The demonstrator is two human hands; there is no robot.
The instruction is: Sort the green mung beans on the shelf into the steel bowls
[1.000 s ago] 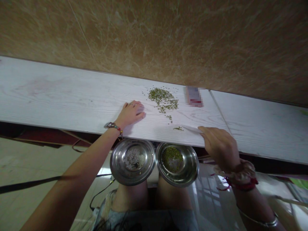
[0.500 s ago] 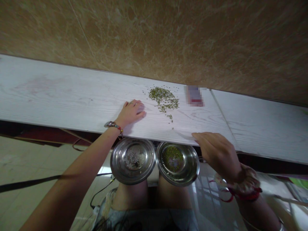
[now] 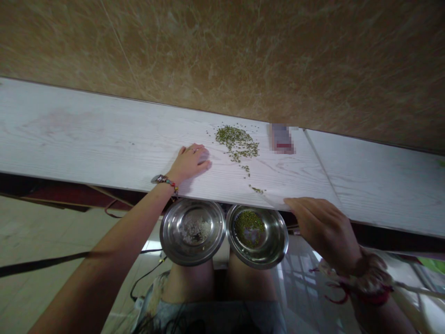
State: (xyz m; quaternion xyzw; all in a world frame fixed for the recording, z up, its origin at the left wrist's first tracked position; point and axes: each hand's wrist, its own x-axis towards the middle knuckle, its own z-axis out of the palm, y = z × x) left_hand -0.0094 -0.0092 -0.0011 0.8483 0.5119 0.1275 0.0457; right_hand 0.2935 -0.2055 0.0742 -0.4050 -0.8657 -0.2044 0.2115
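On the white wood-grain tabletop, my left hand (image 3: 192, 161) lies palm down with its fingers apart, left of a scattered patch of small green beans (image 3: 237, 140), which look like mung beans. My right hand (image 3: 320, 222) is at the front edge, fingers pressed together. A faint pale, thin shape shows at its fingertips; what it is I cannot make out. A short line of beans (image 3: 257, 189) lies left of those fingertips. Below the edge, a steel bowl (image 3: 281, 241) contains green beans. Beside it, another steel bowl (image 3: 167, 236) contains whitish grains with some dark bits.
A blurred-out rectangular object (image 3: 282, 139) lies near the wall, right of the beans. The brown marbled wall (image 3: 222, 55) bounds the tabletop (image 3: 104, 134) at the back. Both bowls rest by my knees (image 3: 250, 283). A dark strap (image 3: 41, 265) and a thin cable are at lower left.
My right hand has moved a little right and toward me, the pale shape with it. A short line of beans now shows near the front edge. My left hand stays put.
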